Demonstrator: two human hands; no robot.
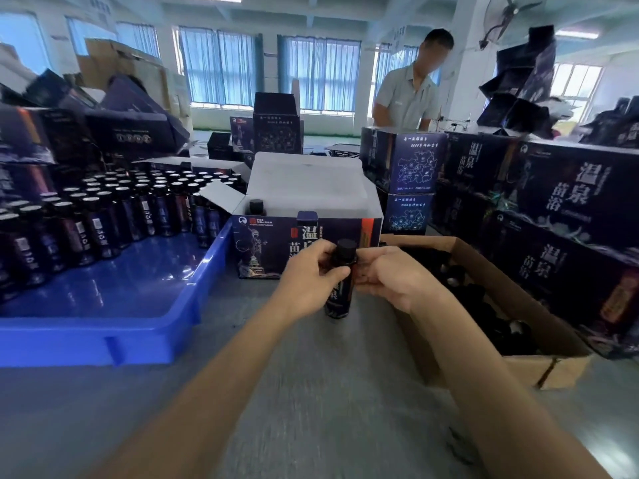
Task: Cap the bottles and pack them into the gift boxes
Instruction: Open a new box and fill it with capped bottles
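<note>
On the far left, lots of dark bottles point(103, 216) standing close together in a blue tray point(145, 326), so easy to grab one at a time. Shiny and smooth, that tray, made of hard plastic with a low wall. Pale round tops on those bottles, so likely no caps on yet.

In the middle, an open gift box point(304, 236) of dark printed card, flaps up and white inside, ready to take bottles. One capped bottle point(256, 206) already standing in its left side.

Just in front of the box, a bottle point(340, 285) standing upright on the grey table point(276, 392), held between both hands. Small, round and dark, with a label on the side and a black cap point(345, 249) on top. Left hand point(307, 281) wrapped around the body, fingers closed on it to keep it from turning. Right hand point(390, 274) closed around the neck and cap side, probably to twist the cap tight.

To the right, a brown cardboard box point(511, 305), rough and plain, open on top, full of small black caps point(498, 326), close to the right hand for quick picking.

Farther right, stacked gift boxes point(570, 216), shut and piled up, probably packed
</note>
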